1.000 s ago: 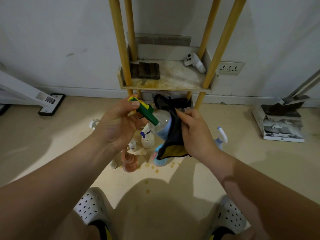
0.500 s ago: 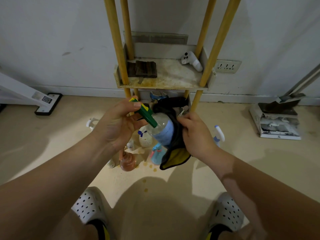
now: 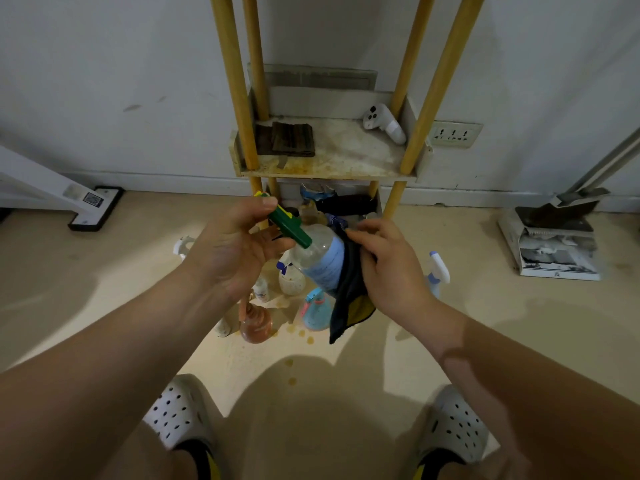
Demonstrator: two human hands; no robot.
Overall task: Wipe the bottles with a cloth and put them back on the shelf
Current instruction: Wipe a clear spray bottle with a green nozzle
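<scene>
Bottle (image 3: 321,262) in left hand (image 3: 235,252), cloth (image 3: 349,301) in right hand (image 3: 391,270).

This looks like a corner of a home, a spot where cleaning things are kept. A small shelf (image 3: 329,169) with yellow wooden poles stands against a plain white wall (image 3: 104,81), and its board is stained. In front of the shelf, spray bottles (image 3: 317,313) stand on the pale floor (image 3: 104,289) with brown drips around them. Right of the shelf is a wall socket (image 3: 453,134) low on the wall, and farther right a dark dustpan (image 3: 557,216) with a long handle. On the shelf lies a white game controller (image 3: 384,124) — a home thing. The person wears white holey slippers (image 3: 176,414).
</scene>
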